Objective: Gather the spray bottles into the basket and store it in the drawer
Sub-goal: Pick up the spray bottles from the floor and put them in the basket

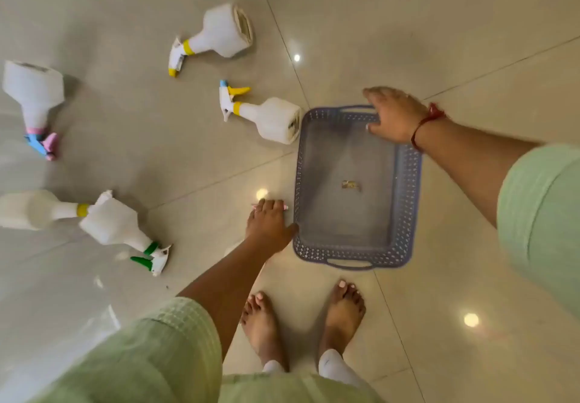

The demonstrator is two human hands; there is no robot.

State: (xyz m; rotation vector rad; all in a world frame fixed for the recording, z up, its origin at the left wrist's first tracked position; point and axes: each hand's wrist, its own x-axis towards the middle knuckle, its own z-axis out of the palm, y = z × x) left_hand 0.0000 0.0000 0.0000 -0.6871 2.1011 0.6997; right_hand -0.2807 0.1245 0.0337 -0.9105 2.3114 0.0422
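Head camera looks straight down on a glossy tiled floor, where the blue-grey basket lies just ahead of your bare feet, a small sticker on its bottom. Your left hand sits at the basket's 8 o'clock corner, fingers pressed side by side and pointing away from you, thumb against the rim. Your right hand, a red thread round its wrist, is over the rim at 1 o'clock, fingers and thumb spread; whether it grips the rim you cannot tell. Outside the basket, all on their sides, lie the yellow-trigger bottle just beside its 10 o'clock corner, the yellow-collar bottle farther off at 11 o'clock, the pink-and-blue bottle well away at 9 o'clock, and the green-trigger bottle at 8 o'clock, its base against the collar of the fifth bottle.
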